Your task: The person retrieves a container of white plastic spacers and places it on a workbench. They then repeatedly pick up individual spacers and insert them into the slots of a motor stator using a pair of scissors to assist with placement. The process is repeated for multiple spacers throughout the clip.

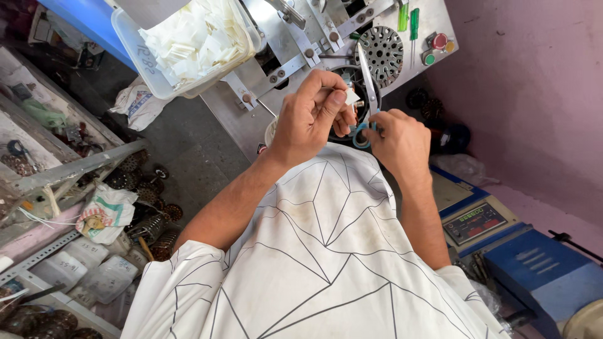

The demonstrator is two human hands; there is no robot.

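scissors [366,94] sat in my right hand [397,139], fingers through the blue loops, blades pointing up and away over the metal bench [251,119]. my left hand [312,113] pinched a small white slip [351,96] between thumb and fingertips, held just beside the blades. a clear tub [135,47] of white slips stood farther off to the left, and a round slotted metal core [383,53] lay just beyond the scissors.
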